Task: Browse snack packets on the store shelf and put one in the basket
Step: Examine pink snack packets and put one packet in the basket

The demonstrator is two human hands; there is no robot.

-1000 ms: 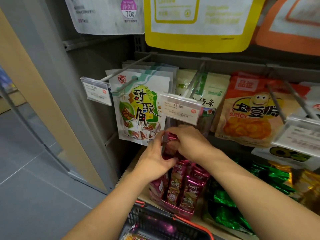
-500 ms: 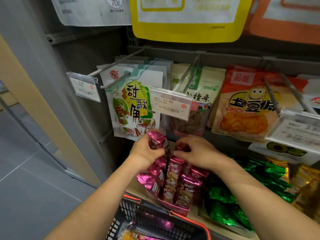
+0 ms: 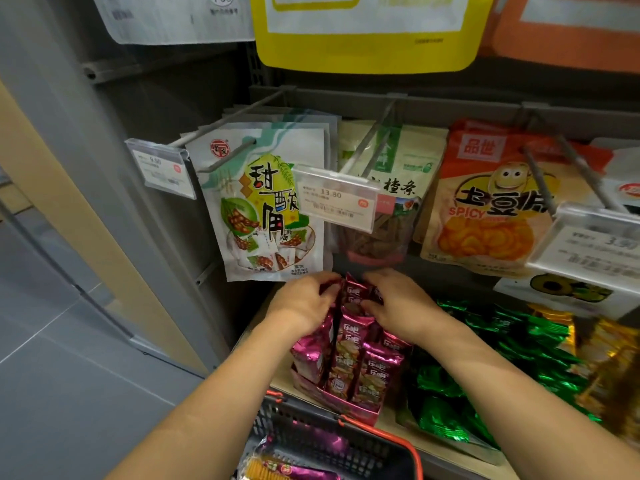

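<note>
Store aisle, grey tiled floor [image 3: 69, 375] on my left, pale shelf [image 3: 436, 445] in front with a pegboard wall above it. Hanging off the peg hooks are a white-and-green tamarind bag [image 3: 266, 202], a hawthorn strip bag [image 3: 391, 181] half hidden behind a price tag [image 3: 336, 199], and an orange spicy potato chip bag [image 3: 485, 202].

The pink snack packets [image 3: 356, 368] stand upright in rows in a pink display box [image 3: 346, 405] on the shelf, faces forward so the labels read. Green foil packets [image 3: 467, 341] lie loose just beside it on the right.

Both my hands are at the back of the pink rows. My left hand [image 3: 304, 303] has its fingers curled against the left edge of one raised pink packet [image 3: 353, 292], which stands higher than its neighbours. My right hand [image 3: 398, 303] curls over the packet tops on the right (same packet or the next one, can't tell). I'd judge this as browsing, parting the row to pull one free.

The black mesh basket [image 3: 277, 420] with an orange handle [image 3: 381, 431] sits just below the shelf edge, near enough for a short drop. It holds some wrapped items [image 3: 294, 472], partly cut off. The raised packet is not yet in it.
</note>
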